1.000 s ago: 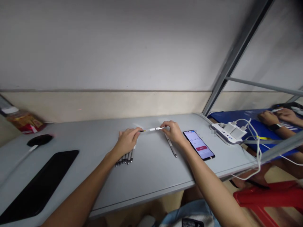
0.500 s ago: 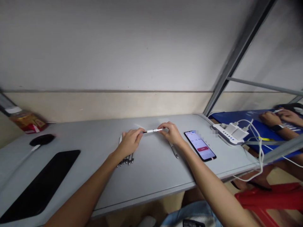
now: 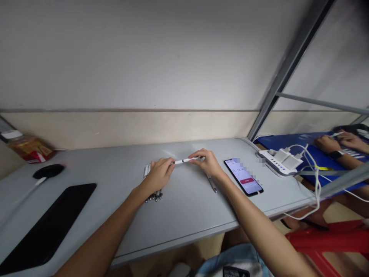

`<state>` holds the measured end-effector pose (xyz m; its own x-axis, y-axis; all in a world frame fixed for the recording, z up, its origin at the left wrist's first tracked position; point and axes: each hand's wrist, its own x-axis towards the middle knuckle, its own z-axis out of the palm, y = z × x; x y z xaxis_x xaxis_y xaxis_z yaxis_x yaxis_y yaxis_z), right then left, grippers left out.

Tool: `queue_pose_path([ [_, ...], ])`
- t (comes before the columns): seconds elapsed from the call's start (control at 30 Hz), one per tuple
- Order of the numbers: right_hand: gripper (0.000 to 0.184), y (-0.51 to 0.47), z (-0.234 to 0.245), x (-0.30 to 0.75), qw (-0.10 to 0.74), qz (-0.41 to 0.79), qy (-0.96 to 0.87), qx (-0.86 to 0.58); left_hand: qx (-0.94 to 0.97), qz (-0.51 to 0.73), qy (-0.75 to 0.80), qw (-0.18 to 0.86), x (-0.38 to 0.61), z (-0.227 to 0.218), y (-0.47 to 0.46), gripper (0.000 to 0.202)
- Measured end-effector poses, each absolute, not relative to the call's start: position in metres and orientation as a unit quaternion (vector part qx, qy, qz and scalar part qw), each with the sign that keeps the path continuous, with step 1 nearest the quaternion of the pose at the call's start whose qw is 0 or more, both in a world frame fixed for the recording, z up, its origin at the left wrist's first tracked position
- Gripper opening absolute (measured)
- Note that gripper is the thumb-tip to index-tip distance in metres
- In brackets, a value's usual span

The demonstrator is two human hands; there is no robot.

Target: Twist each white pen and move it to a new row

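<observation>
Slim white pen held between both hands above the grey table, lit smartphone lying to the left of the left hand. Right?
Not quite. The head view shows the lit smartphone lying to the right of the right hand, not left of the left hand. The rest holds: both hands hold the slim white pen above the grey table.

On the flat grey surface (image 3: pixel 184 215), a lit rectangular smartphone (image 3: pixel 243 177) serves as landmark. Left of it lies a single slim metal pen (image 3: pixel 211 184); farther left, a row of slim metal pens (image 3: pixel 154 194). Right of it sits a white plastic power strip (image 3: pixel 278 162); far left, a flat black rectangular mat (image 3: pixel 46 227).
</observation>
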<state>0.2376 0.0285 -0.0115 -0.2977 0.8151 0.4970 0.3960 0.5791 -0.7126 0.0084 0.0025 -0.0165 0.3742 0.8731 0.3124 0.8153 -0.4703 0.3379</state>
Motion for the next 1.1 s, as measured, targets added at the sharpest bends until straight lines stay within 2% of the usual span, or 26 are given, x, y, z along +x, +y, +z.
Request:
queue_pose_path([
  [0.17, 0.032, 0.0264, -0.0066, 0.2373, 0.394, 0.393, -0.732, -0.393, 0.842, 0.225, 0.489, 0.044, 0.0068, -0.0113, 0.0016, 0.027],
  [0.43, 0.035, 0.0260, -0.0050, 0.2441, 0.329, 0.477, -0.723, -0.377, 0.837, 0.244, 0.488, 0.045, 0.0028, -0.0104, 0.0030, 0.030],
  [0.5, 0.046, 0.0271, -0.0068, 0.2442, 0.309, 0.479, -0.720, -0.396, 0.839, 0.243, 0.485, 0.043, 0.0025, -0.0114, 0.0034, 0.029],
  [0.67, 0.038, 0.0267, -0.0062, 0.2437, 0.362, 0.449, -0.730, -0.366, 0.837, 0.243, 0.488, 0.042, 0.0028, -0.0119, 0.0035, 0.029],
  [0.73, 0.036, 0.0264, -0.0061, 0.2438, 0.339, 0.454, -0.731, -0.380, 0.835, 0.245, 0.490, 0.044, 0.0030, -0.0120, 0.0039, 0.028],
  [0.8, 0.042, 0.0261, -0.0064, 0.2439, 0.320, 0.454, -0.730, -0.397, 0.835, 0.248, 0.490, 0.045, 0.0031, -0.0120, 0.0044, 0.028],
  [0.93, 0.037, 0.0251, -0.0060, 0.2439, 0.353, 0.434, -0.740, -0.374, 0.834, 0.243, 0.493, 0.045, 0.0033, -0.0117, 0.0047, 0.028],
  [1.03, 0.041, 0.0244, -0.0051, 0.2439, 0.317, 0.440, -0.739, -0.399, 0.836, 0.241, 0.491, 0.044, 0.0033, -0.0114, 0.0041, 0.028],
  [1.1, 0.041, 0.0241, -0.0046, 0.2441, 0.322, 0.436, -0.734, -0.409, 0.835, 0.243, 0.492, 0.044, 0.0031, -0.0114, 0.0037, 0.028],
])
